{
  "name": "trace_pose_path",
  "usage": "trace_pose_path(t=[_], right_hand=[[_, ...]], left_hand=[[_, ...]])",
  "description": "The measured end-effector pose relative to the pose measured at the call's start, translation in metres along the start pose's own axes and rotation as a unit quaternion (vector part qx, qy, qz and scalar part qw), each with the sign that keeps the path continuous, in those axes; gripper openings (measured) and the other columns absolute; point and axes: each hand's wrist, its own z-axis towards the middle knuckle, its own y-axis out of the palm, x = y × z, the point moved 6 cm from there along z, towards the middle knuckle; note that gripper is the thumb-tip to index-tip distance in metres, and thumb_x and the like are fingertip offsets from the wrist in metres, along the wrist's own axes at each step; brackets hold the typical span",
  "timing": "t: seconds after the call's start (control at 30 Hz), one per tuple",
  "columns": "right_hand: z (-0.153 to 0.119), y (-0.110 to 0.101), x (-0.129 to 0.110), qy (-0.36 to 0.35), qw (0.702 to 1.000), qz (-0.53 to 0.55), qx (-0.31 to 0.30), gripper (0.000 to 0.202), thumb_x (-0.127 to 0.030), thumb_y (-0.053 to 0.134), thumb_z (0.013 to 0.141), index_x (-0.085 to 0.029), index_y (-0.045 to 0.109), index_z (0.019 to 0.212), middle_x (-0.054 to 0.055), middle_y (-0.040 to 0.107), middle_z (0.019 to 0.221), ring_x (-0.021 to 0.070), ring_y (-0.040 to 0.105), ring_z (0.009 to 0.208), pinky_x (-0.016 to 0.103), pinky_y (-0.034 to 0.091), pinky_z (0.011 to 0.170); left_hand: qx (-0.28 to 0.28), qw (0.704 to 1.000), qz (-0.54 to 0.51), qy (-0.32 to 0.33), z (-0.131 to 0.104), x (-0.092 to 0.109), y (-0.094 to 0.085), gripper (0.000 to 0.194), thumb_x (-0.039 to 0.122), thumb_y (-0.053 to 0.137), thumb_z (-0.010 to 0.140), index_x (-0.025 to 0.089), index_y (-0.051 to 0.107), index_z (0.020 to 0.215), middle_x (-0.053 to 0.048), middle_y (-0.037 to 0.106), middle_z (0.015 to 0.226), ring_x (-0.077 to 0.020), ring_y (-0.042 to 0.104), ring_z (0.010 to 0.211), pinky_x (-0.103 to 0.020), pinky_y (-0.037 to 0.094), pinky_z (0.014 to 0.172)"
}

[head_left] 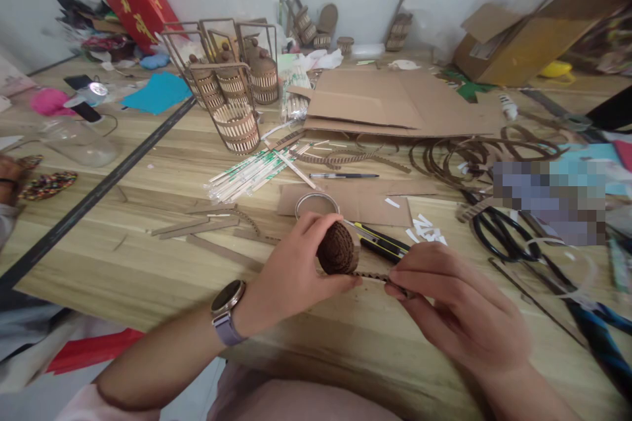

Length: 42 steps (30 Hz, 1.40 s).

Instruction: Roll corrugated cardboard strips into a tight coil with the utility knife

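Note:
My left hand [296, 266], with a watch on its wrist, is closed around a round coil of corrugated cardboard [336, 248], its spiral face towards me. From the coil's lower edge a thin corrugated strip [372, 275] runs right into my right hand [454, 302], which pinches its end between thumb and fingers. Just behind the coil lie a roll of clear tape [316, 200] and a yellow and black utility knife [380, 242]. Small white paper scraps [427, 230] are scattered behind my right hand.
Wood-and-cardboard baskets [236, 128] with tall handles stand at the back left. Bundled chopsticks [251, 171], a pen [344, 175] and flat cardboard sheets [365, 102] lie beyond my hands. To the right are black-handled scissors [503, 237] and curled strips [444, 158]. Another person's hand [8, 174] shows at far left.

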Motion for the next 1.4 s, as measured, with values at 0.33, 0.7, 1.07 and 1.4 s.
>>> trace_pose_path(t=[0.33, 0.7, 1.07, 1.4], right_hand=[[-0.007, 0.006, 0.015, 0.104, 0.992, 0.069, 0.026, 0.022, -0.007, 0.067, 0.08, -0.027, 0.066, 0.09, 0.0, 0.07, 0.074, 0.0179, 0.068, 0.067, 0.03, 0.055, 0.058], [-0.012, 0.015, 0.023, 0.172, 0.977, 0.11, 0.067, 0.011, -0.02, 0.073, 0.082, -0.026, 0.064, 0.085, -0.001, 0.062, 0.073, 0.0154, 0.062, 0.066, 0.027, 0.051, 0.058], [-0.033, 0.053, 0.046, 0.458, 0.754, 0.469, -0.02, 0.034, -0.039, 0.083, 0.07, -0.024, 0.057, 0.085, -0.003, 0.057, 0.074, 0.0132, 0.057, 0.065, 0.025, 0.052, 0.057], [-0.037, 0.06, 0.048, 0.432, 0.769, 0.466, -0.071, 0.058, -0.055, 0.075, 0.076, -0.029, 0.058, 0.125, 0.011, 0.065, 0.128, 0.0262, 0.066, 0.11, 0.041, 0.058, 0.085]], left_hand=[[-0.028, 0.987, 0.086, 0.13, -0.005, 0.016, 0.006, 0.061, 0.022, 0.073, 0.081, 0.023, 0.042, 0.134, -0.012, 0.052, 0.133, -0.0256, 0.053, 0.125, -0.042, 0.047, 0.106], [-0.004, 0.967, 0.147, 0.207, -0.012, 0.023, 0.006, 0.055, 0.027, 0.062, 0.09, 0.021, 0.038, 0.139, -0.015, 0.053, 0.135, -0.0275, 0.055, 0.125, -0.042, 0.049, 0.105], [0.017, 0.898, 0.313, 0.309, -0.022, 0.025, 0.012, 0.042, 0.023, 0.048, 0.099, 0.017, 0.041, 0.14, -0.017, 0.056, 0.133, -0.0294, 0.057, 0.122, -0.044, 0.051, 0.103], [-0.071, 0.969, 0.106, 0.213, -0.009, 0.016, 0.015, 0.052, 0.023, 0.062, 0.092, 0.022, 0.04, 0.139, -0.016, 0.038, 0.151, -0.025, 0.039, 0.141, -0.041, 0.04, 0.115]])
